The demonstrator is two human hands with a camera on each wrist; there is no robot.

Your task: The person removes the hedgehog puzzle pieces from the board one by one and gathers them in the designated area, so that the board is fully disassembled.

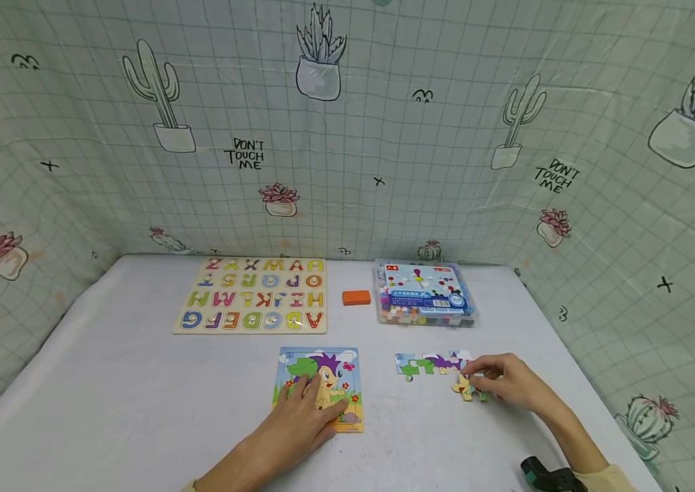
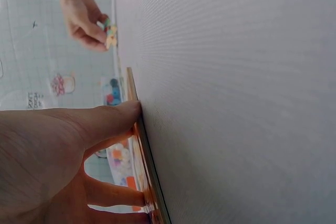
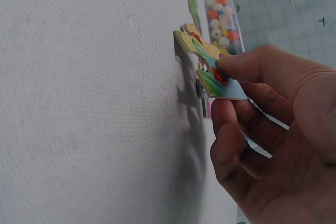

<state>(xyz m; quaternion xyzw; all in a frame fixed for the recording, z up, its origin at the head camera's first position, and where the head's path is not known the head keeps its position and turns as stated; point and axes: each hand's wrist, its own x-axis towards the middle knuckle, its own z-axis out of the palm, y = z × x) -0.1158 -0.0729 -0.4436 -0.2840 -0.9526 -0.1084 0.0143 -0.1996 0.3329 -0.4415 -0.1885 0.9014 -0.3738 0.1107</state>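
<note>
My left hand (image 1: 299,413) lies with spread fingers on a square picture board (image 1: 347,362) showing a purple-haired hedgehog and a green leaf. In the left wrist view, the thumb (image 2: 118,116) touches the board's near edge. To the right, my right hand (image 1: 510,383) pinches jigsaw puzzle pieces (image 3: 223,80) between thumb and fingers, close over the table. They carry green, blue and a red flower, with a yellow part at one end. Just beyond lies a row of joined puzzle pieces (image 1: 424,363), with leaf and purple hair on them.
A wooden alphabet board (image 1: 255,322) lies at the back left. Beside it sit an orange block (image 1: 356,298) and a clear plastic case (image 1: 426,295) of colored beads. A black device (image 1: 550,475) is near the right forearm. Patterned cloth (image 1: 372,137) hangs behind the white table (image 1: 138,383).
</note>
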